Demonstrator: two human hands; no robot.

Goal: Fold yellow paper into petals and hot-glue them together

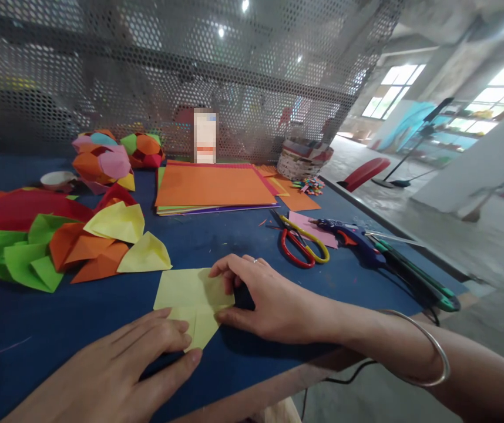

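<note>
A pale yellow sheet of paper (181,288) lies on the blue tabletop, its lower part creased and folded in to a slanted point. My left hand (146,352) holds the lower left of this paper, fingertips on the fold and thumb at the bottom corner. At the right side, my right hand (252,294) grips the paper's edge, thumb below and curled fingers above; some of those fingertips are hidden. Just beyond the paper are folded yellow paper pieces (117,221), with orange folded pieces (96,255) and green folded pieces (36,255) to the left.
Scissors (298,241) with red and yellow handles lie right of centre, near a blue glue gun (353,235) and a green-edged tool (423,279). Coloured sheets (217,185) are stacked behind. Paper balls (102,161) and a woven basket (302,158) stand against the perforated metal screen (146,76).
</note>
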